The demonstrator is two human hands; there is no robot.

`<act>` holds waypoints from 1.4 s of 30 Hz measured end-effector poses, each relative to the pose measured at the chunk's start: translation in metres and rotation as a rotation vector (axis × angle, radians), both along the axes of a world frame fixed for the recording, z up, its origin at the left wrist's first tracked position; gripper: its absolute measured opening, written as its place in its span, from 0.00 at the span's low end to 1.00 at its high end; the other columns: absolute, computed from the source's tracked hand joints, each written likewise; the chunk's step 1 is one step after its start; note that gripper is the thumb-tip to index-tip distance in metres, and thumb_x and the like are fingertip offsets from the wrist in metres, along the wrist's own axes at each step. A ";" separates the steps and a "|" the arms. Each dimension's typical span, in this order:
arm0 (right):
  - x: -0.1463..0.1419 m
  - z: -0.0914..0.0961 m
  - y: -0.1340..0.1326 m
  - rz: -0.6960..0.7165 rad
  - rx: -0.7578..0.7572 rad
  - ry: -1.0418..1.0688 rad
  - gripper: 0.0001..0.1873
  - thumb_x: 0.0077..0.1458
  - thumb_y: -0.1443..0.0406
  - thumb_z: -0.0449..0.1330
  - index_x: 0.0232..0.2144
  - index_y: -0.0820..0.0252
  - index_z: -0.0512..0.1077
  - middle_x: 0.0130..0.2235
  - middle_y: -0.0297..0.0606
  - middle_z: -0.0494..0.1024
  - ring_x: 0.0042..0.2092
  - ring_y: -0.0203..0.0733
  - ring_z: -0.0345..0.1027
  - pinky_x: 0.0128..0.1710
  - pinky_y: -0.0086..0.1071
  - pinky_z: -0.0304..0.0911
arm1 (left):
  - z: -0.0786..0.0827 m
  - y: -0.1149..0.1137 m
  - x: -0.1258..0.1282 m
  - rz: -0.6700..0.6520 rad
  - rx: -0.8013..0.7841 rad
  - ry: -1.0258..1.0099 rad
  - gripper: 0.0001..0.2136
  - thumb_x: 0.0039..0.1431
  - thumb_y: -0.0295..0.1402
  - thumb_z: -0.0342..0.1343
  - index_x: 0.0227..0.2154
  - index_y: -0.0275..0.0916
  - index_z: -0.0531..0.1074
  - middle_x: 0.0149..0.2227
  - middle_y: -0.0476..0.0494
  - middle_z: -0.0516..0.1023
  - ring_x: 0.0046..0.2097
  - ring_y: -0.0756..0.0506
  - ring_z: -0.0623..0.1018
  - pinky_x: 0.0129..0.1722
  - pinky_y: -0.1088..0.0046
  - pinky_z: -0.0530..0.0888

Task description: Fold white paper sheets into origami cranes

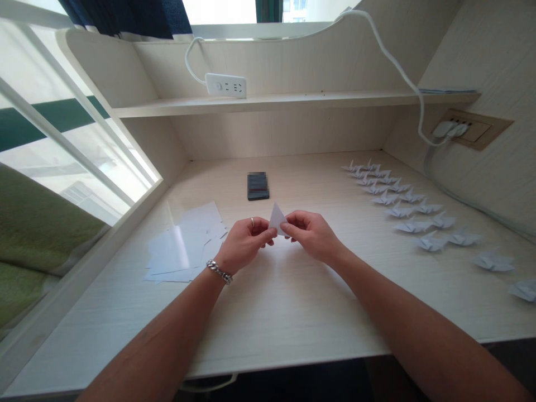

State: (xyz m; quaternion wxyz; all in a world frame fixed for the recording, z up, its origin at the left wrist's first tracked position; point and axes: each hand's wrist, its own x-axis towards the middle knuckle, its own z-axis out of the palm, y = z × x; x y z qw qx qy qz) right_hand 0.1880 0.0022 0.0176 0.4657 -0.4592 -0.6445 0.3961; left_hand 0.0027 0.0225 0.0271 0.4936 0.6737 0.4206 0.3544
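Above the middle of the desk, a small folded piece of white paper [276, 216] points upward in a narrow triangle. My left hand [245, 241] pinches its lower left edge between thumb and fingers; a ring and a chain bracelet are on this side. On the lower right edge, my right hand [313, 233] grips the same paper, its thumb lying across the front. Both hands are closed, and the fingertips behind the paper are partly hidden. Loose white paper sheets [188, 240] lie overlapping just left of my left hand.
Folded paper cranes [412, 225] stand in rows along the desk's right side. Beyond my hands lies a dark phone [258, 186]. A power strip [226, 85] rests on the shelf [285, 100], its white cable [393, 58] running to a wall socket [477, 128].
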 end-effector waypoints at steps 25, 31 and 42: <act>-0.005 0.008 -0.015 -0.087 0.400 -0.113 0.05 0.54 0.63 0.64 0.32 0.52 0.81 0.33 0.36 0.79 0.34 0.39 0.71 0.34 0.32 0.65 | 0.000 -0.005 0.001 0.058 0.173 -0.125 0.07 0.48 0.35 0.66 0.29 0.38 0.80 0.28 0.44 0.82 0.31 0.46 0.79 0.33 0.69 0.76; -0.006 0.010 -0.015 -0.136 0.347 -0.153 0.06 0.55 0.60 0.64 0.32 0.52 0.81 0.29 0.35 0.77 0.30 0.38 0.67 0.33 0.32 0.62 | 0.003 -0.006 0.001 0.077 0.146 -0.095 0.08 0.51 0.36 0.64 0.28 0.36 0.79 0.24 0.44 0.79 0.26 0.48 0.77 0.28 0.72 0.74; -0.007 0.006 -0.011 -0.139 0.217 -0.060 0.07 0.54 0.60 0.63 0.32 0.55 0.79 0.32 0.37 0.80 0.34 0.41 0.72 0.35 0.33 0.66 | 0.000 -0.004 0.004 0.071 -0.016 -0.168 0.11 0.51 0.39 0.64 0.28 0.35 0.75 0.21 0.47 0.77 0.24 0.50 0.76 0.27 0.73 0.72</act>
